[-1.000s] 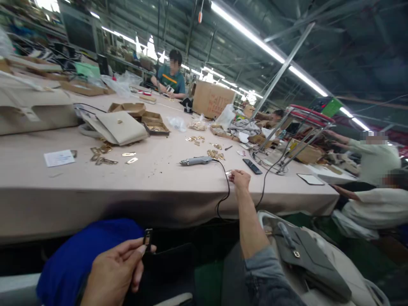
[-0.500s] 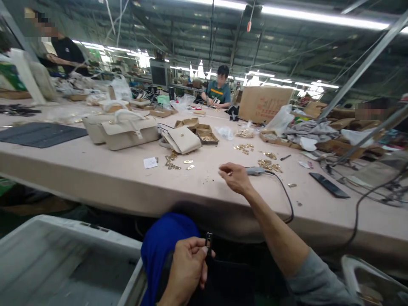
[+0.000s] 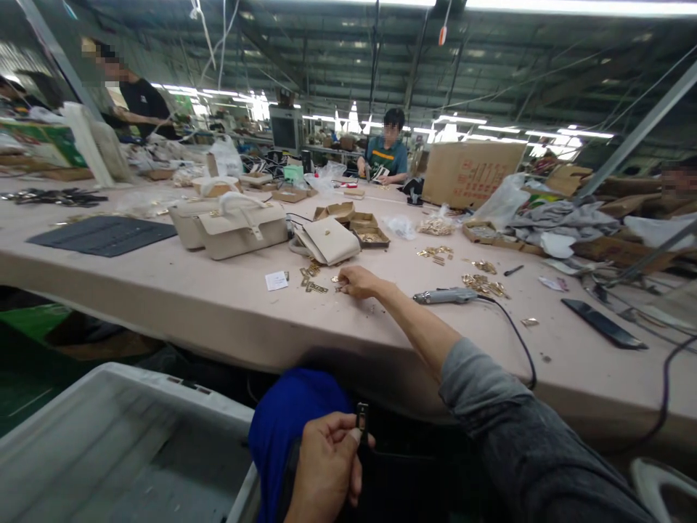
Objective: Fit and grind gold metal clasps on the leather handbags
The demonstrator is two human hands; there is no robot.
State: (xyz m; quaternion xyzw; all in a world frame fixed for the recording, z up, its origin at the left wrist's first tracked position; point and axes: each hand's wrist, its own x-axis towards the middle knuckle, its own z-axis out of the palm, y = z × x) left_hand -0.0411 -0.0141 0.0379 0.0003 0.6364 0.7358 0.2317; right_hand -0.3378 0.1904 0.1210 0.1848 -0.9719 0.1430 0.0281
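Observation:
My left hand point(image 3: 327, 461), low in front of my lap, pinches a small dark strap piece with a slotted metal plate point(image 3: 362, 418), held upright between thumb and fingers. Out on the table, my right hand point(image 3: 356, 282) has its fingers closed down at a small gold metal plate point(image 3: 335, 279), partly covered by the fingertips. Several more metal plates point(image 3: 313, 285) lie just left of it, by a white paper label point(image 3: 276, 280). To the right of that hand rests a grey electric screwdriver point(image 3: 445, 296) with a black cord.
Beige handbags point(image 3: 242, 232) and a beige flap piece point(image 3: 329, 241) stand behind the plates, near small cardboard boxes point(image 3: 370, 231). Gold hardware piles point(image 3: 484, 283) and a black phone-like slab point(image 3: 603, 324) lie rightward. A white bin point(image 3: 125, 374) is at lower left. Co-workers are farther back.
My right hand has moved left from beside the screwdriver to the metal plates. My left hand keeps its hold on the strap piece. The view has shifted slightly.

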